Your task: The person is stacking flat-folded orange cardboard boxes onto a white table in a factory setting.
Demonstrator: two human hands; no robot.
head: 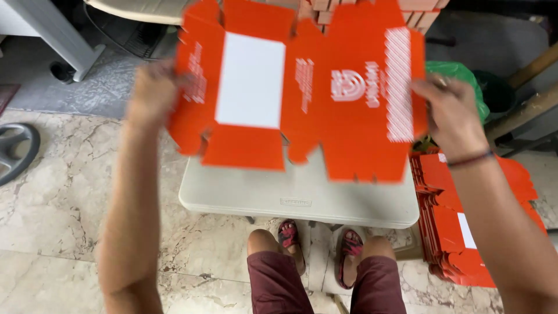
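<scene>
Two bare hands up in front, holding one flat orange cardboard box sheet (302, 93) by its two ends; left hand (152, 93) at the left edge, blurry, fingers closed on the card; right hand (450, 116) at the right edge, fingers pinched on the card too, dark band around the wrist. Sheet unfolded and spread wide, up in the air over the small pale counter (299, 195), not touching it; big white patch on the left half, white print and white stripes on the right half; flaps sticking out at top and bottom.

Under the counter, two feet in dark sandals (317, 250) on the marble floor (52, 197); knees in dark red shorts (325, 285) at the bottom. Beside the counter on the right, a pile of more flat orange sheets (447, 232) on the floor, just under the right arm. Behind the right hand, a green plastic bag (459, 78). Far left, part of a grey wheel shape (17, 151) on the floor. Top middle, stacked orange boxes (372, 11) behind the sheet, mostly hidden.
</scene>
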